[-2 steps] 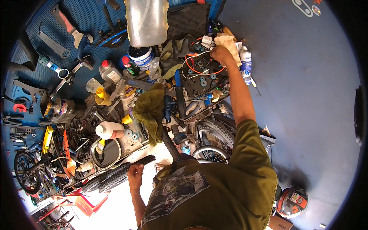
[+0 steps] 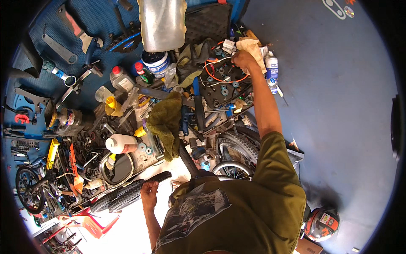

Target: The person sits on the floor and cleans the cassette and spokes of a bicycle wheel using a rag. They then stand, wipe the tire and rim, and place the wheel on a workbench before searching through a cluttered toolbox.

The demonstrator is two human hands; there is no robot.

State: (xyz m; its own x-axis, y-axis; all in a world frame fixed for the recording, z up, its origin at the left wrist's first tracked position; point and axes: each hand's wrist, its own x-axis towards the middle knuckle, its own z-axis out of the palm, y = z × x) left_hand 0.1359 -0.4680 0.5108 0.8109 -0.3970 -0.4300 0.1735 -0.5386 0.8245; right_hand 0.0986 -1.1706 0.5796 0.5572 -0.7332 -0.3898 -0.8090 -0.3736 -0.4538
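Observation:
My right arm stretches to the far right end of the cluttered bench. There my right hand (image 2: 242,60) is closed, its fingers bent down beside a brown paper bag (image 2: 252,50) and an orange cable (image 2: 220,78). Whatever those fingers hold, if anything, is hidden. Low in front of my body, my left hand (image 2: 149,195) has its fingers curled together near a black bicycle tyre (image 2: 160,176); nothing can be made out in it. Small round metal parts (image 2: 224,91) lie on a dark surface below the cable.
An olive cloth (image 2: 166,122) hangs over the bench edge. A white bottle (image 2: 122,144) stands beside an oily basin (image 2: 117,169). Spray cans (image 2: 271,67) stand near the blue wall at right. Bicycle wheels (image 2: 237,148) lean below the bench. A helmet (image 2: 322,224) rests at lower right.

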